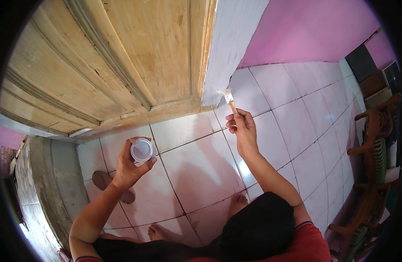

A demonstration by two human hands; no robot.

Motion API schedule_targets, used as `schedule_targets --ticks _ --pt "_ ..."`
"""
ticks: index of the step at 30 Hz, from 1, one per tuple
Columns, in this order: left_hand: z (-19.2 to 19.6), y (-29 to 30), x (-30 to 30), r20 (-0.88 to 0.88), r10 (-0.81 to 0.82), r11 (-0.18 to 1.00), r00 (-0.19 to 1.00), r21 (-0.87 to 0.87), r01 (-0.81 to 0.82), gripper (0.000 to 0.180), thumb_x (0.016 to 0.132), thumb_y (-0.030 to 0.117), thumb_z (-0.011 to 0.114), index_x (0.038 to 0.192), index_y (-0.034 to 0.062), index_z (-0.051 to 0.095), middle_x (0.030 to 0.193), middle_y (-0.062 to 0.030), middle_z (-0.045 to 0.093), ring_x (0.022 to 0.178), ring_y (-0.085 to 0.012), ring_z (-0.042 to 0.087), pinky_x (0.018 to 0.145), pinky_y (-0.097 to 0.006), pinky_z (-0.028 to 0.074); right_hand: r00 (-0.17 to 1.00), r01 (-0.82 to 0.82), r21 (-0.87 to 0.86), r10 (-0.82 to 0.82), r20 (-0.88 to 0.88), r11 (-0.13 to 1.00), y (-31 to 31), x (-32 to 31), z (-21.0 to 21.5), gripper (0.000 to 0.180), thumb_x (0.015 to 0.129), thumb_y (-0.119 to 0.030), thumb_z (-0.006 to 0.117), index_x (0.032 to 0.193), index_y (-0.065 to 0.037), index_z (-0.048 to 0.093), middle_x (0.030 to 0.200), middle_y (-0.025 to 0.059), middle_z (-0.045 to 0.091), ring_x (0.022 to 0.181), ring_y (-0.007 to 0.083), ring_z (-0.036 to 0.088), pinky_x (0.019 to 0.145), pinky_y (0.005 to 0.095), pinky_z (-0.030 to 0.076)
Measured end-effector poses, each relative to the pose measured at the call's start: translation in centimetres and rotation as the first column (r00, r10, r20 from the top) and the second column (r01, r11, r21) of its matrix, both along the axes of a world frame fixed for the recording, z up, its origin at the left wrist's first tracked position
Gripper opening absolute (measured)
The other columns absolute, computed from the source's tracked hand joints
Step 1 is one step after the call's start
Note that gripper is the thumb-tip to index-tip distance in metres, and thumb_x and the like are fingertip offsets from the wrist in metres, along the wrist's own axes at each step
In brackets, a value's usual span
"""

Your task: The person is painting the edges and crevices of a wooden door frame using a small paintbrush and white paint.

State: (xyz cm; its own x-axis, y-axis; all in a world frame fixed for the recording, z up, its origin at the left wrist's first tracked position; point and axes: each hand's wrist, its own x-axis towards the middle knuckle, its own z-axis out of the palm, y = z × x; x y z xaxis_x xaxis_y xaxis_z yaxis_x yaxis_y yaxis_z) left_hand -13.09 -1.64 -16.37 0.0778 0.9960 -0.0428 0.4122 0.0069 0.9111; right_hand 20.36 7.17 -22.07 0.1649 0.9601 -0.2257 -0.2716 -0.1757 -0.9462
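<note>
My left hand (130, 163) is closed around a small round tub (142, 149) with a pale rim and whitish contents, held over the tiles. In my right hand (244, 131) is a paintbrush (230, 101), gripped by its wooden handle. Its light bristles meet the lower end of a white-painted upright board (231, 39), close to the floor. Left of that board stands a panelled wooden door (153, 52) with a bare yellowish surface. Whether the bristles press on the board or just hover by it is hard to tell.
Glossy pale tiles (297, 113) cover the floor. A pink wall (310, 30) rises behind the board. Wooden chairs (373, 139) line the right side. Dark slippers (104, 180) lie below my left hand, near a concrete ledge (65, 174). My bare feet (239, 203) are on the tiles.
</note>
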Motion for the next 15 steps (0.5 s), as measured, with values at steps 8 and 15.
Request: schedule_targets --ticks 8,15 --pt "0.1 0.4 0.7 0.046 0.0 1.0 0.999 0.022 -0.001 0.049 0.08 0.007 0.082 0.12 0.0032 0.054 0.117 -0.0072 0.06 0.106 -0.015 0.06 0.093 -0.031 0.051 1.0 -0.022 0.225 0.022 0.001 0.974 -2.0 0.9 7.7 0.022 0.106 -0.015 0.047 0.121 0.0 0.051 0.096 0.0084 0.065 0.072 0.0105 0.054 0.066 0.0256 0.043" --pt "0.4 0.2 0.2 -0.027 -0.016 0.99 1.0 0.143 0.02 0.053 0.078 0.012 0.085 0.121 0.0027 0.054 0.112 -0.0086 0.062 0.102 -0.0174 0.063 0.091 -0.032 0.052 0.986 -0.145 0.21 0.122 0.117 0.967 -3.6 1.1 11.0 0.024 0.103 -0.014 0.048 0.116 0.003 0.058 0.084 0.0074 0.063 0.063 0.0089 0.049 0.056 0.0247 0.039"
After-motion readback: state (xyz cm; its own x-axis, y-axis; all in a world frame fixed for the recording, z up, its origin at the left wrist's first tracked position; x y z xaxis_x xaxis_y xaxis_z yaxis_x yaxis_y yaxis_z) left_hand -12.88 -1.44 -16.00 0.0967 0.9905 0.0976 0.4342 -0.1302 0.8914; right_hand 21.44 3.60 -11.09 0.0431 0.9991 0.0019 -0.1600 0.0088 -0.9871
